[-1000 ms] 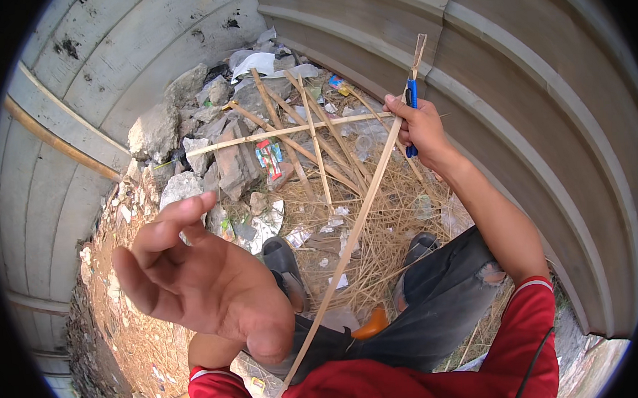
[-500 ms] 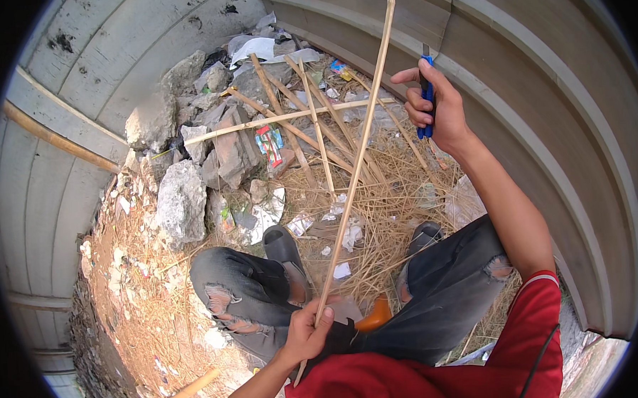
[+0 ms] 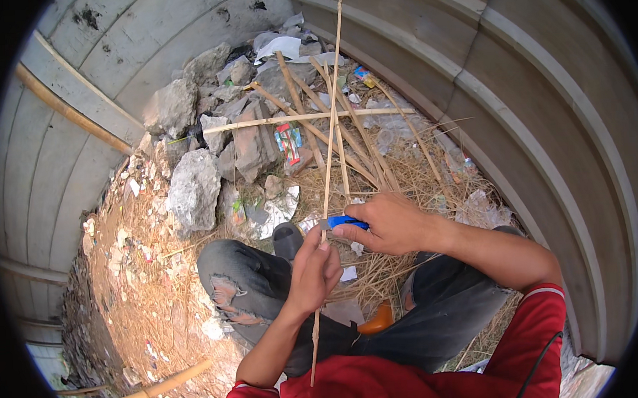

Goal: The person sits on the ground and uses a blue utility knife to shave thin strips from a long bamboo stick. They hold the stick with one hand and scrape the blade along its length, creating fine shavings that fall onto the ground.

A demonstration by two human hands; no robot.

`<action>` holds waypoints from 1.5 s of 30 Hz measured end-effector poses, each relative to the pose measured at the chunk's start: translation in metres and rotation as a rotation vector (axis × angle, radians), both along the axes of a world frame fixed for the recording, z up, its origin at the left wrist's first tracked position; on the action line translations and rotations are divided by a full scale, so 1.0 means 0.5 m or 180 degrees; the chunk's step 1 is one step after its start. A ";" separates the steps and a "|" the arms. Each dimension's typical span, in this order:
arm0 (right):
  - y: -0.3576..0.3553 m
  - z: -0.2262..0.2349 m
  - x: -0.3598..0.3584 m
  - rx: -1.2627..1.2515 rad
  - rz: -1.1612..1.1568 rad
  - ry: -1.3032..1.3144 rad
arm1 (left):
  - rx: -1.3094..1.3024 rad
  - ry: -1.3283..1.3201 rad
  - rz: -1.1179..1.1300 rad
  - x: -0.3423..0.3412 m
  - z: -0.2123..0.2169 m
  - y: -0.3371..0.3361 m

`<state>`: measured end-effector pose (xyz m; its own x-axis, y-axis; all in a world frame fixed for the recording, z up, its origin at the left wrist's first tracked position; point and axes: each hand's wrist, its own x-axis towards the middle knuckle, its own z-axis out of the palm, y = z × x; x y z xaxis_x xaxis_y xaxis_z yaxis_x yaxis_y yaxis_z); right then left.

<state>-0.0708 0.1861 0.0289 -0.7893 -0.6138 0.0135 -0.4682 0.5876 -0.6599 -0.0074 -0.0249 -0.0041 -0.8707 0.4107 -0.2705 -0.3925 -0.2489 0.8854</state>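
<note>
Lowered since the earlier frame, the right hand (image 3: 395, 224) is brought, with the blue cutter knife (image 3: 349, 222), from near the metal wall (image 3: 544, 129) to the bamboo strip (image 3: 327, 179), along which the left hand (image 3: 312, 276) is placed higher than before. The strip is held lengthwise in front of the body, its lower end near the red shirt (image 3: 384, 381), its upper part over scattered bamboo pieces (image 3: 285, 119). It is pinched narrowly by the left grip; the knife's handle is enclosed by the right grip, its blade set across the strip. Blade work appears barely begun: no finished cut can be made out, and most seems left.
</note>
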 end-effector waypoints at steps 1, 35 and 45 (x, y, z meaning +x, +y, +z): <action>-0.002 -0.008 0.004 -0.0030 0.0009 0.0088 | -0.0021 0.0004 0.0029 -0.002 -0.001 0.001; 0.009 -0.046 -0.102 -0.2587 -0.0772 -0.2175 | -0.0054 0.0323 0.0094 0.030 -0.012 0.020; 0.084 -0.013 -0.146 -0.3306 -0.1682 -0.1876 | -0.0868 0.0492 0.0023 0.111 -0.032 0.038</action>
<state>-0.1438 0.2279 0.0223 -0.9803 -0.1417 -0.1378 0.1747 -0.2946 -0.9395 0.0479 -0.0061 -0.0204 -0.9127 0.3350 -0.2339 -0.2470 0.0036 0.9690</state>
